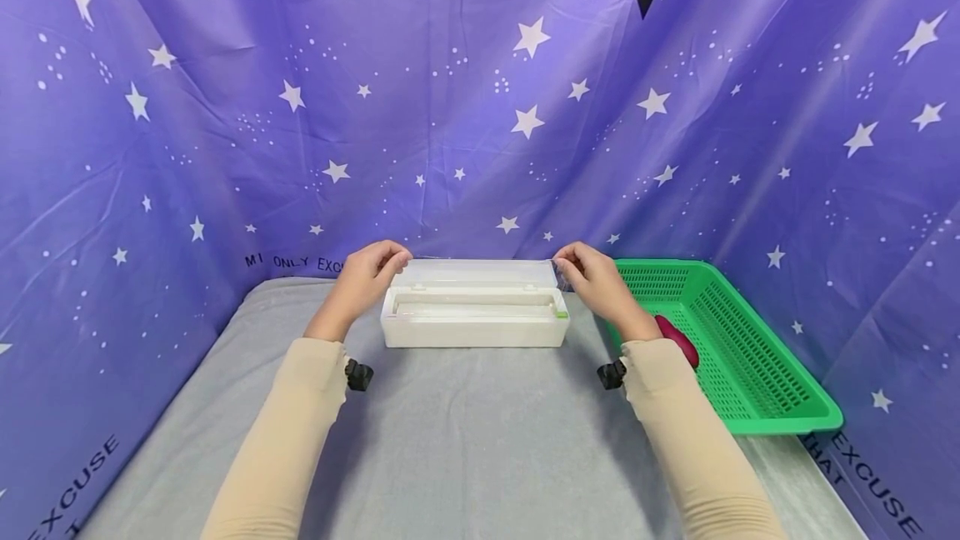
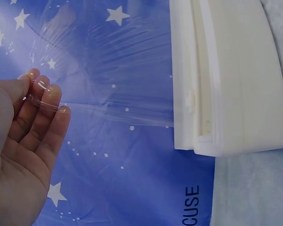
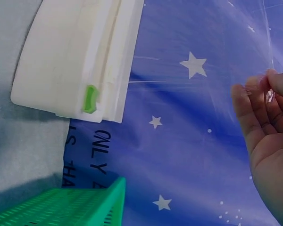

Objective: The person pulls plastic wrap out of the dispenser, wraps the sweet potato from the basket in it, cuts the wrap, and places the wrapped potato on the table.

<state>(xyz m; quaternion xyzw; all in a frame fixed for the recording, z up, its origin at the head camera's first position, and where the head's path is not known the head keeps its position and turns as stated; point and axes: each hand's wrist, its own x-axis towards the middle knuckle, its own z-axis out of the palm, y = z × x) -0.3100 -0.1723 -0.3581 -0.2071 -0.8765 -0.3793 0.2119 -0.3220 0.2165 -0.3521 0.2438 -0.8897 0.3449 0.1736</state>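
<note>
A white plastic wrap dispenser box [image 1: 474,333] stands on the grey cloth with its translucent lid [image 1: 480,273] raised at the back. Clear plastic wrap [image 2: 118,89] stretches from the box, creased and taut. My left hand [image 1: 369,275] pinches one corner of the wrap between thumb and fingers, above the box's left end. At the other end my right hand [image 1: 591,275] pinches the opposite corner. A small green slider [image 3: 90,99] sits at the right end of the box. Inside the box a pale roll [image 1: 476,309] is partly visible.
A green perforated basket [image 1: 780,423] stands to the right, close beside the right forearm. In it lies a dark red object [image 1: 677,342], partly hidden by the arm. Purple star-printed fabric [image 1: 450,107] hangs behind and at both sides of the grey-covered table [image 1: 480,440].
</note>
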